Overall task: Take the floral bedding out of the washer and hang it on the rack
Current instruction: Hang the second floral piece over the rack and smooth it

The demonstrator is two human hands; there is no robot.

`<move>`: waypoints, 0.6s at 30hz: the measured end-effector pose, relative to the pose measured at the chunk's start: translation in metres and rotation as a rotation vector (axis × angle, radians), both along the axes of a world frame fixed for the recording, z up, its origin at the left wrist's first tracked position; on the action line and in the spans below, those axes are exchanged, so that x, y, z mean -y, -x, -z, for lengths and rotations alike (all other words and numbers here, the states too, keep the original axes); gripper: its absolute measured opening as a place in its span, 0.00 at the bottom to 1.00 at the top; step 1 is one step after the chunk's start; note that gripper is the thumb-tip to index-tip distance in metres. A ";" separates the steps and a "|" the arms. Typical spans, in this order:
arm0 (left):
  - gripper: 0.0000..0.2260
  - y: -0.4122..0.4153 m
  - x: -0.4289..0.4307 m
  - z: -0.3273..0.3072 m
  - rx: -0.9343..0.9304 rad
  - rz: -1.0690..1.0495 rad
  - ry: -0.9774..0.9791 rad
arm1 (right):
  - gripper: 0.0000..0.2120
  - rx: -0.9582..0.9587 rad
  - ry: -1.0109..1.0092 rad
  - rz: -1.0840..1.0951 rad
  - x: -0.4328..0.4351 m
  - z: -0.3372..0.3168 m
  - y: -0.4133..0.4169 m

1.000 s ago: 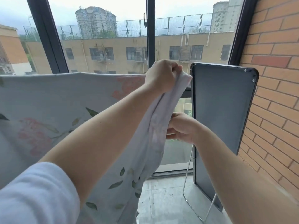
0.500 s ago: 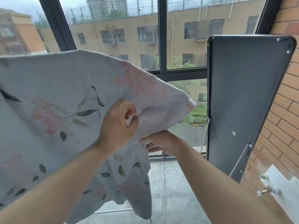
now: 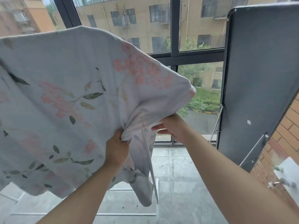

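A grey tiled floor was seen below a dark-framed window, with a grey panel beside a brick wall at the right. The floral bedding was held up, spread before the glass above the white rack. A bunched fold was gripped by the left hand. Its edge was touched by the right hand, though no pinch could be made out.
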State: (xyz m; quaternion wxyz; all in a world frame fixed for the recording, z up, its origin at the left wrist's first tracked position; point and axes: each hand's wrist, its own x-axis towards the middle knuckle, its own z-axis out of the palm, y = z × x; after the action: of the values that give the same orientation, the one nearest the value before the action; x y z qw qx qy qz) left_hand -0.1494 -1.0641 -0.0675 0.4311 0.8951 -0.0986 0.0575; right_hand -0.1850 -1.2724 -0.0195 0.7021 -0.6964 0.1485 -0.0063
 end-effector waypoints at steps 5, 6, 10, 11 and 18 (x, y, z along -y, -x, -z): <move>0.08 0.022 0.005 -0.013 0.000 0.145 0.006 | 0.21 0.067 -0.090 0.215 0.018 0.004 -0.016; 0.08 0.027 0.009 -0.018 -0.006 0.189 -0.001 | 0.24 0.088 -0.110 0.235 0.021 0.002 -0.020; 0.12 0.042 0.024 -0.036 -0.028 0.384 -0.098 | 0.45 0.153 -0.168 0.239 0.034 -0.007 -0.036; 0.14 0.044 0.026 -0.040 0.002 0.390 -0.090 | 0.48 0.147 -0.163 0.219 0.037 -0.008 -0.040; 0.11 0.046 0.020 -0.081 0.157 0.056 0.217 | 0.20 0.063 -0.089 0.034 0.035 -0.006 -0.075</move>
State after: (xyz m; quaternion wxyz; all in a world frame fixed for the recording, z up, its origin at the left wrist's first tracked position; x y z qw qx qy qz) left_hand -0.1955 -1.0837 0.0134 0.5179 0.8327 -0.1504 0.1257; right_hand -0.1099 -1.3072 -0.0135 0.7364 -0.6614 0.1382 -0.0337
